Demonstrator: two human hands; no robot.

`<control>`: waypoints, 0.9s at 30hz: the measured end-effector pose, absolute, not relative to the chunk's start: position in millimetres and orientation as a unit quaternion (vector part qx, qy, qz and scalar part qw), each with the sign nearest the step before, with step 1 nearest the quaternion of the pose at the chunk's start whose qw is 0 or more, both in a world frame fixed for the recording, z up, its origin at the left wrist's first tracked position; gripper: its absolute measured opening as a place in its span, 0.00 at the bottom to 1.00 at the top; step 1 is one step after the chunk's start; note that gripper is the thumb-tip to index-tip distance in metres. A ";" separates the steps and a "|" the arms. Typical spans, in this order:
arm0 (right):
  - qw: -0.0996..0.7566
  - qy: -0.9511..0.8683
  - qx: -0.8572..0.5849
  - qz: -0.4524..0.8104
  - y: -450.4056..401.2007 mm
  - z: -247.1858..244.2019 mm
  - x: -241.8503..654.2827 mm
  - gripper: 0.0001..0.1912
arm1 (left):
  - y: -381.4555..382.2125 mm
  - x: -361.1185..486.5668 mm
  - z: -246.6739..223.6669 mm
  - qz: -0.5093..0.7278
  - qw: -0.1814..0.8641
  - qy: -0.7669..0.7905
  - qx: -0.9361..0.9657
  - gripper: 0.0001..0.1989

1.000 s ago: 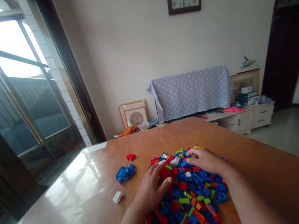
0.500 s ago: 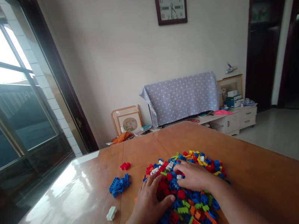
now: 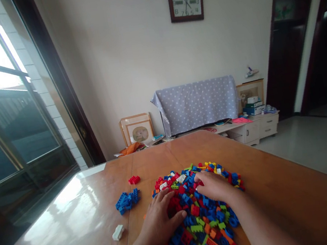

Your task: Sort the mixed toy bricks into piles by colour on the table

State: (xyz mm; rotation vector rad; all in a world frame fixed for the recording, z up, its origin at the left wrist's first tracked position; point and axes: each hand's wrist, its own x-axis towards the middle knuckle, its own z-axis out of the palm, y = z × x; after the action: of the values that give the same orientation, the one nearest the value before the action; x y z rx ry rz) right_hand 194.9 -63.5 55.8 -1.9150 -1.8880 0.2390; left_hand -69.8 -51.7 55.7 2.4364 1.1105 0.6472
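A wide pile of small building bricks (image 3: 196, 230) in red, blue, green, orange, yellow and white lies on the wooden table. My left hand (image 3: 160, 218) rests on the pile's left side, thumb and fingers apart, with red bricks in the gap between them. Over the upper middle of the pile, my right hand (image 3: 212, 187) has its fingers curled in and closed; a sliver of a white brick (image 3: 196, 189) shows at the fingertips. Left of the pile lie a cluster of blue bricks (image 3: 127, 201), a few red bricks (image 3: 134, 179) and some white bricks (image 3: 118, 232).
The glossy brown table (image 3: 273, 188) reaches out on both sides of the pile. Beyond its far edge stands a low white cabinet (image 3: 252, 131) with a dotted cloth (image 3: 198, 104) over something on it. Framed pictures (image 3: 140, 131) lean against the wall, under a clock (image 3: 186, 0).
My right hand's fingers have closed in around the white brick they were spread about. My left hand stays on the pile. The whole view has shifted slightly.
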 end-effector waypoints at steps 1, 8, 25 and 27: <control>0.234 -0.675 -0.694 0.084 -60.8 52.7 198.0 0.11 | -51.3 -69.8 56.0 0.233 0.195 0.393 0.868 0.31; 0.363 -0.641 -0.665 0.123 -42.9 38.0 205.5 0.16 | -45.8 -70.1 53.0 0.275 0.208 0.367 0.864 0.21; 0.352 -0.672 -0.637 0.134 -41.1 32.8 196.9 0.17 | -46.6 -71.8 49.6 0.288 0.169 0.409 0.849 0.10; 0.352 -0.657 -0.654 0.132 -41.4 34.6 201.1 0.17 | -47.4 -72.6 49.3 0.287 0.167 0.409 0.850 0.11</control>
State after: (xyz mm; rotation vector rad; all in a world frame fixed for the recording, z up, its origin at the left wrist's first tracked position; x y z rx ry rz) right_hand 201.1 -41.4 34.6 -1.6922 -1.7002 0.3421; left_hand -72.6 -47.4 49.3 2.4193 1.1639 0.8156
